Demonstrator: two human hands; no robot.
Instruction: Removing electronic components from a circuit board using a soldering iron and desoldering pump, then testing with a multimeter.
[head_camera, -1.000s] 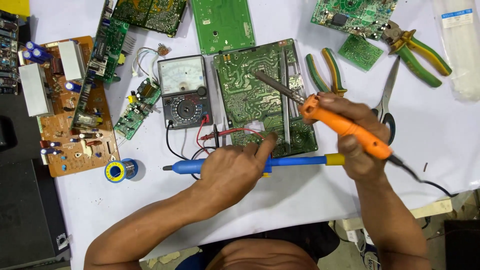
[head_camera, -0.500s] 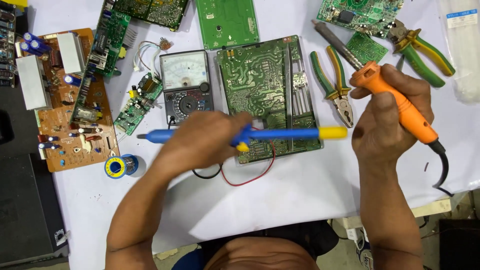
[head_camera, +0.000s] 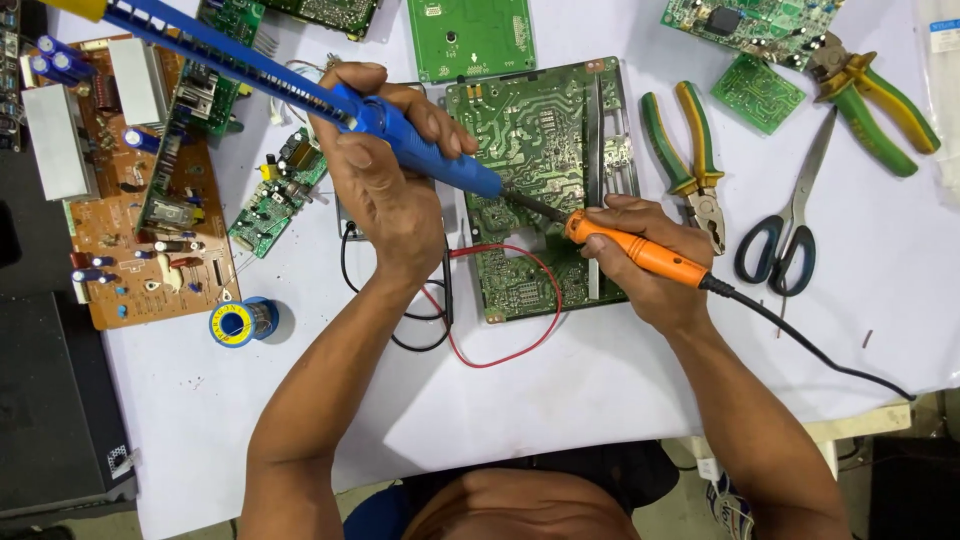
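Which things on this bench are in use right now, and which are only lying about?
In use:
left hand gripping the blue desoldering pump
right hand gripping the orange soldering iron
green circuit board under both tips

Lying about:
green-handled pliers
scissors
solder spool
brown circuit board

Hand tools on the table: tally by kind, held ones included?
Pliers: 2
Scissors: 1
Soldering iron, orange, in right hand: 1
Desoldering pump, blue, in left hand: 1
Total: 5
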